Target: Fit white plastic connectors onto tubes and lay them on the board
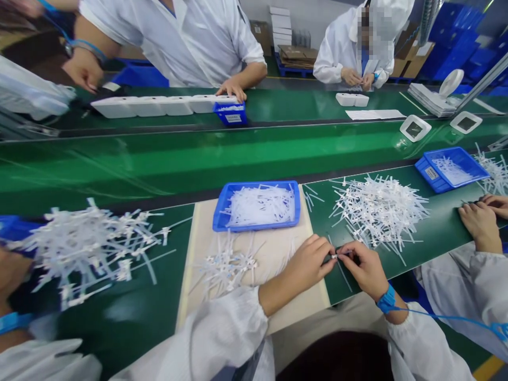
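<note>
Fingers (326, 260) of the left hand (307, 263) and the right hand (367, 271) meet tip to tip low in the middle of the view. They are closed in a tight pinch on one small white piece (334, 256), held between them just above the green worktop (432, 235). Both hands are curled, and they hide most of the piece, so its shape cannot be told.

At 1 o'clock from the hands lies a big loose heap of white cross-shaped pieces (379, 209), near the right hand's knuckles. At 11 o'clock a blue tray (219, 214) filled with white strips (260, 205) sits on a beige mat (278, 248). At 9 o'clock, on the same mat, a smaller scatter of pieces (228, 264) lies just beside the left forearm. The right wrist bears a blue strap (386, 300), with a blue cord (444, 317) running off toward 4 o'clock.

At 3 o'clock a co-worker's hands (482, 222) rest at the worktop's edge, and a second blue tray (426, 172) sits beyond them at 2 o'clock. Far out at 9 o'clock another heap (91, 243) lies in front of a third person. At 12 o'clock a green conveyor belt (198, 159) runs across the view, and on its far side two people in white coats work at a row of white boxes (159, 106).
</note>
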The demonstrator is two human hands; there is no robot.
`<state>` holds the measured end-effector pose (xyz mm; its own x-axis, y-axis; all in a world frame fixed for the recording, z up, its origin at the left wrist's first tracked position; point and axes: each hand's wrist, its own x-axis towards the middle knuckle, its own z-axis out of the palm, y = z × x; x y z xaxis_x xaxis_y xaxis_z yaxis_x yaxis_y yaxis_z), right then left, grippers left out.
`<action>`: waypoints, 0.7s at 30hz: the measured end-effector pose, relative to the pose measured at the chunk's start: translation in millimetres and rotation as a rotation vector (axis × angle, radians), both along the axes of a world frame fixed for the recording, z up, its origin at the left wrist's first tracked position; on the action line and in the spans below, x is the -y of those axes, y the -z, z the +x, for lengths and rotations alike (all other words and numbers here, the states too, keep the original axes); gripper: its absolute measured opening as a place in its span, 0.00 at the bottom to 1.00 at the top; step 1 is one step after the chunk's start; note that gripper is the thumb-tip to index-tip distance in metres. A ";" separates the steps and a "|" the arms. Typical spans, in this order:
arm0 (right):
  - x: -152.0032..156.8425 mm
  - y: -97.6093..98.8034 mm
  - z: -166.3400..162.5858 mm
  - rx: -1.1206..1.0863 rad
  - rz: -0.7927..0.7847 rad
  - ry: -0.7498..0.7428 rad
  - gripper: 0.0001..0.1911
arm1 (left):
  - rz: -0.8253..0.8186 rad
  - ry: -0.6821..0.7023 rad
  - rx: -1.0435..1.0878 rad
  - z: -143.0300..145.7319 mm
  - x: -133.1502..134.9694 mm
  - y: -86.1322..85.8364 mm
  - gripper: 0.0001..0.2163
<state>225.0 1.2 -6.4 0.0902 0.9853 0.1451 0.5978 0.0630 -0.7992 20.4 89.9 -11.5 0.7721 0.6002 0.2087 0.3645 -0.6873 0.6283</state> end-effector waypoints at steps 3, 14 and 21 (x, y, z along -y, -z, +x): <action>-0.3 -0.3 0.5 0.004 -0.006 -0.004 0.05 | -0.003 -0.008 0.001 -0.1 0.6 0.6 0.04; -0.6 -1.0 0.5 0.001 -0.038 -0.027 0.06 | -0.023 0.005 0.029 -1.8 -2.4 4.3 0.07; -0.7 -2.6 0.0 -0.004 -0.028 -0.041 0.05 | -0.015 0.016 0.055 -1.1 -2.7 7.7 0.08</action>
